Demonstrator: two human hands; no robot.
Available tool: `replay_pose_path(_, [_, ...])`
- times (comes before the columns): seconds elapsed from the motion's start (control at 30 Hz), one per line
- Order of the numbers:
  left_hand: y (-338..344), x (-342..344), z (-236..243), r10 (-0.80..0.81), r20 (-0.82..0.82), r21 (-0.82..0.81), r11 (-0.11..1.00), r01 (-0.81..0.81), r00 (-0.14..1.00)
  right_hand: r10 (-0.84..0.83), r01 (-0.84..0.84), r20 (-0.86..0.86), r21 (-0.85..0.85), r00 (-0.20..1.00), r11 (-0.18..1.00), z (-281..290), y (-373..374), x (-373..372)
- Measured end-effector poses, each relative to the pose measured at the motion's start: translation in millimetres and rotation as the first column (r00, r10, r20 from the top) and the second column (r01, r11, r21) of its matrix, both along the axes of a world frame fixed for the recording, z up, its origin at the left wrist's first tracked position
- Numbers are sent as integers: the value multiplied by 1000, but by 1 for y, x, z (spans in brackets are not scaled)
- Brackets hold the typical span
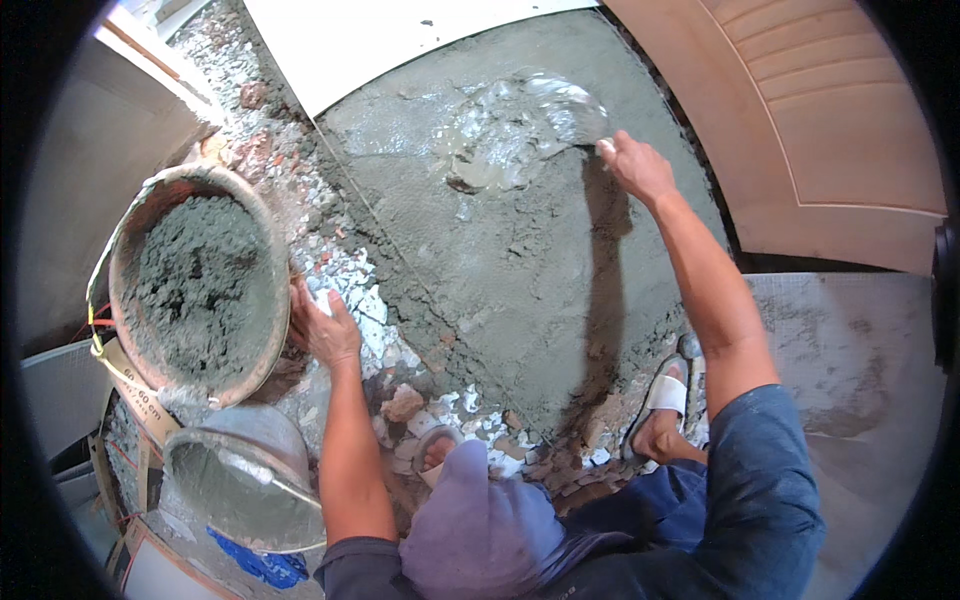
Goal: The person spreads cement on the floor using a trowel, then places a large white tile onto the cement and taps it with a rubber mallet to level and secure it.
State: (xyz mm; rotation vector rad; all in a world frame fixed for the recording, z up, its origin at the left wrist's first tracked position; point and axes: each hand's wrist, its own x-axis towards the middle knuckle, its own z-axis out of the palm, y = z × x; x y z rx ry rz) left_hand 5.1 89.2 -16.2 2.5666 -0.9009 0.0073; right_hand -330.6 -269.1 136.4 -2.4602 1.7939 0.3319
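My right hand is closed around the pale handle of a trowel, reaching over a bed of grey wet mortar. The trowel's blade is smeared by motion at the edge of a shiny, watery patch. At the left, a big round tub of crumbly, darker grey mortar stands tilted. My left hand lies against its outer right side, thumb and fingers apart; some fingertips are hidden by the wall of the tub.
A large white tile borders the mortar at the far side. Broken rubble runs along its left and near edges. A bucket of greyish water stands below the tub. A wooden door panel lies at the right, above grey flooring.
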Motion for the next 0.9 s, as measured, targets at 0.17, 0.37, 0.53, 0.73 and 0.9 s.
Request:
replay_pose_path(0.17, [-1, -2, 0, -41, 127, 39, 999, 37, 991, -427, 275, 293, 442, 856, 854, 8, 25, -39])
replay_pose_path(0.37, [1, -3, 1, -55, 106, 37, 998, 51, 993, -25, -37, 144, 412, 989, 910, 46, 139, -33])
replay_pose_path(0.53, [2, -1, -3, -65, 97, 33, 998, 62, 993, 442, -435, -25, 135, 897, 890, 22, 96, 18])
replay_pose_path(0.73, [10, 0, -6, -36, 67, 36, 999, 34, 997, 268, -265, -42, 71, 962, 962, 8, -19, 38])
replay_pose_path(0.9, [16, 1, -8, -78, 103, 29, 997, 75, 992, -147, 145, 38, 54, 988, 988, 8, -75, 7])
